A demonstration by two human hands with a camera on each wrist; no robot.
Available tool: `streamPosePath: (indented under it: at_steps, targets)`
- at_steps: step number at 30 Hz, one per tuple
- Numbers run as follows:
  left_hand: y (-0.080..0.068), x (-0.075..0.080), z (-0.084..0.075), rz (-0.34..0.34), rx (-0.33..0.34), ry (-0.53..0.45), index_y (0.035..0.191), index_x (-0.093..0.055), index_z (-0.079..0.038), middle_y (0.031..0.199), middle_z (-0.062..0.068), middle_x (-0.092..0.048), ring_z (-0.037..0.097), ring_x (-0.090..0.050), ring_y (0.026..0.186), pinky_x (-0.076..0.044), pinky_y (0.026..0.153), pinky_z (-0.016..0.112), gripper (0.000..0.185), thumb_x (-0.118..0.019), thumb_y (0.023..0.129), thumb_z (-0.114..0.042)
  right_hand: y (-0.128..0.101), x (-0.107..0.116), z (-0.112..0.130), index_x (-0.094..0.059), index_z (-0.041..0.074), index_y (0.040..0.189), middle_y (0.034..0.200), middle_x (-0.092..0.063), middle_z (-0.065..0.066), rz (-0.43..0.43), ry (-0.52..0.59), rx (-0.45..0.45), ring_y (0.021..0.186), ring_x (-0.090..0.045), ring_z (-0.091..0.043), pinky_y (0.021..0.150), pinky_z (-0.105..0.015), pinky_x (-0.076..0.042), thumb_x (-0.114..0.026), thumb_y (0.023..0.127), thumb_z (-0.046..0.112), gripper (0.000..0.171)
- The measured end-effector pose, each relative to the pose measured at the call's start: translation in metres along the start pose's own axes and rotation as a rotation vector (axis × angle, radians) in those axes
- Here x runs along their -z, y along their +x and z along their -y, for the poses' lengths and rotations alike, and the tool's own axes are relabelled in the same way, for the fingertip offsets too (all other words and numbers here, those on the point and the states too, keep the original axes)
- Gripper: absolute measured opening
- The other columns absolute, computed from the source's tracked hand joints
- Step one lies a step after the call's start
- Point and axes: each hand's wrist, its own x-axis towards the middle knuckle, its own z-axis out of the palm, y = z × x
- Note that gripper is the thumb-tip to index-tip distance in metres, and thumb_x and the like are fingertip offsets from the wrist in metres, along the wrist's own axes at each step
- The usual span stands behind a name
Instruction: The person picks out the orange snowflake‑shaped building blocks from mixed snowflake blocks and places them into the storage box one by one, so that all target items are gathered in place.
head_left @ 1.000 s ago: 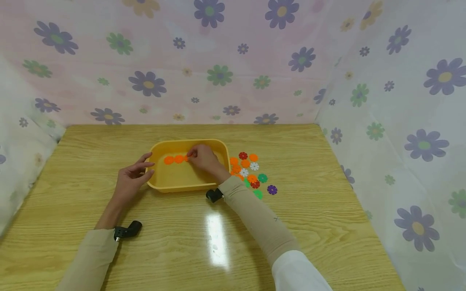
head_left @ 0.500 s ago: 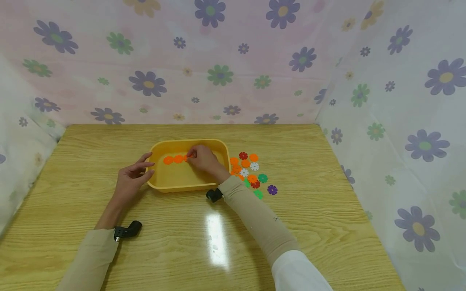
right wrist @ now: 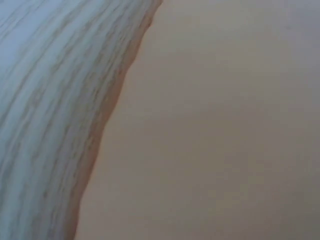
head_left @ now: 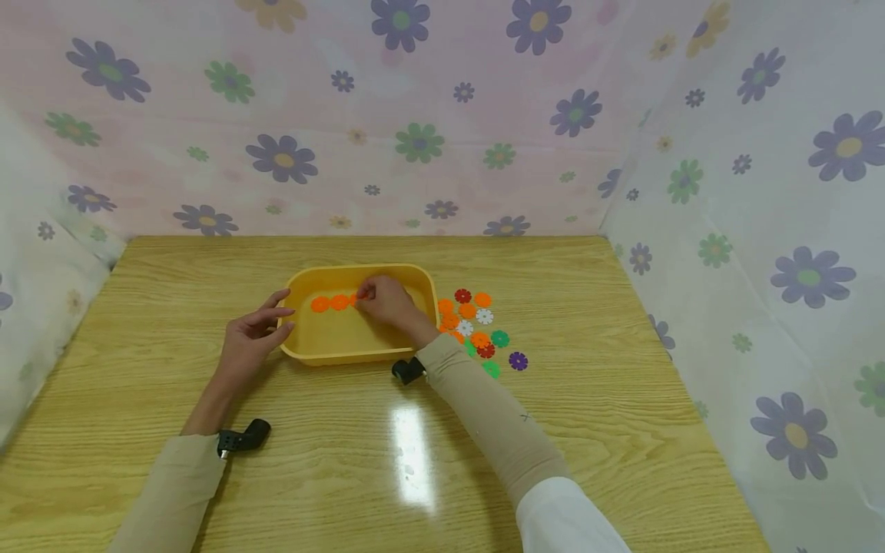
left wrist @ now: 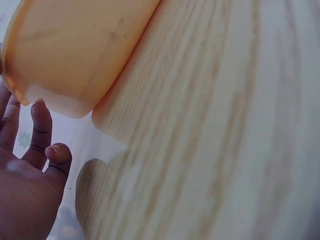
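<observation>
Inside a yellow plastic bin (head_left: 346,358), my right hand (head_left: 389,298) reaches down with thumb and fingertips pinching an orange notched disc (head_left: 354,300), partly covered by the fingers. Directly left of it, two more orange notched discs (head_left: 329,303) continue the row on the bin's floor. My left hand (head_left: 252,336) rests its loosely spread fingertips at the bin's left rim, thumb apart from the others. The left wrist view shows these fingers (left wrist: 41,125) against the bin's outer end wall (left wrist: 80,55). Only the bin's outer side (right wrist: 210,125) and table appear in the right wrist view.
Right of the bin lies a loose spread of notched discs, among them orange ones (head_left: 466,311), a white one (head_left: 485,316), a green one (head_left: 500,339) and a purple one (head_left: 518,361). The wooden table (head_left: 332,461) ends at flower-patterned cloth walls (head_left: 346,169).
</observation>
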Motion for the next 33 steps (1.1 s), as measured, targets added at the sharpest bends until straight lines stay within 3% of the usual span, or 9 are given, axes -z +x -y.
streamPosePath:
  at_steps: [8, 14, 18, 21, 24, 28, 33]
  targets:
    - [-0.001, -0.002, -0.003, -0.002, 0.003, -0.010, 0.116, -0.063, 0.022, 0.144, -0.001, -0.061, 0.006, -0.052, 0.135, -0.048, 0.074, 0.014, 0.025, -0.065, 0.095, 0.008, 0.001, 0.000, -0.001, -0.075, 0.002, 0.108, 0.101, -0.075, -0.011, -0.043, 0.132, 0.012, 0.089, -0.068, -0.020, 0.076, -0.025, -0.052, -0.064, 0.101, 0.015, 0.019]
    - [0.000, -0.002, -0.004, -0.015, 0.026, 0.031, 0.115, -0.063, 0.022, 0.145, 0.000, -0.060, 0.005, -0.055, 0.132, -0.047, 0.071, 0.015, 0.026, -0.066, 0.095, 0.006, 0.000, 0.004, -0.003, -0.072, -0.003, 0.115, 0.096, -0.073, -0.019, -0.049, 0.315, 0.145, 0.080, -0.065, -0.030, 0.061, -0.024, -0.045, -0.060, 0.104, 0.016, 0.024]
    - [0.000, -0.001, -0.005, -0.006, 0.025, 0.075, 0.115, -0.064, 0.021, 0.146, 0.003, -0.059, 0.006, -0.057, 0.130, -0.047, 0.071, 0.014, 0.026, -0.067, 0.095, 0.005, -0.003, 0.010, -0.004, -0.069, -0.008, 0.118, 0.096, -0.071, -0.025, -0.073, 0.454, 0.236, 0.084, -0.064, -0.043, 0.062, -0.031, -0.047, -0.057, 0.105, 0.012, 0.027]
    - [0.000, -0.001, -0.005, 0.002, 0.027, 0.099, 0.115, -0.065, 0.019, 0.146, 0.002, -0.059, 0.005, -0.059, 0.127, -0.048, 0.070, 0.014, 0.026, -0.067, 0.095, 0.004, -0.007, 0.019, -0.007, -0.069, -0.009, 0.117, 0.093, -0.071, -0.024, -0.110, 0.541, 0.276, 0.084, -0.059, -0.051, 0.063, -0.035, -0.048, -0.057, 0.105, 0.011, 0.026]
    - [0.000, -0.001, -0.006, 0.006, 0.029, 0.109, 0.115, -0.066, 0.018, 0.145, 0.001, -0.060, 0.004, -0.060, 0.124, -0.047, 0.069, 0.014, 0.025, -0.067, 0.095, 0.004, -0.014, 0.032, -0.012, -0.071, -0.006, 0.116, 0.089, -0.071, -0.018, -0.174, 0.584, 0.284, 0.081, -0.054, -0.054, 0.059, -0.031, -0.047, -0.057, 0.105, 0.012, 0.025]
    - [0.001, -0.001, -0.006, 0.009, 0.025, 0.116, 0.115, -0.068, 0.017, 0.144, -0.002, -0.061, 0.002, -0.060, 0.124, -0.047, 0.068, 0.014, 0.023, -0.067, 0.095, 0.004, -0.025, 0.057, -0.028, -0.073, -0.003, 0.113, 0.085, -0.072, -0.014, -0.295, 0.596, 0.281, 0.073, -0.053, -0.047, 0.055, -0.024, -0.043, -0.059, 0.104, 0.012, 0.022]
    - [0.000, 0.000, -0.005, 0.004, 0.011, 0.107, 0.114, -0.066, 0.019, 0.145, 0.000, -0.060, 0.002, -0.060, 0.124, -0.047, 0.069, 0.015, 0.024, -0.066, 0.095, 0.005, -0.042, 0.089, -0.059, -0.072, -0.005, 0.114, 0.093, -0.069, -0.030, -0.417, 0.541, 0.234, 0.070, -0.058, -0.026, 0.058, -0.024, -0.045, -0.059, 0.104, 0.011, 0.024]
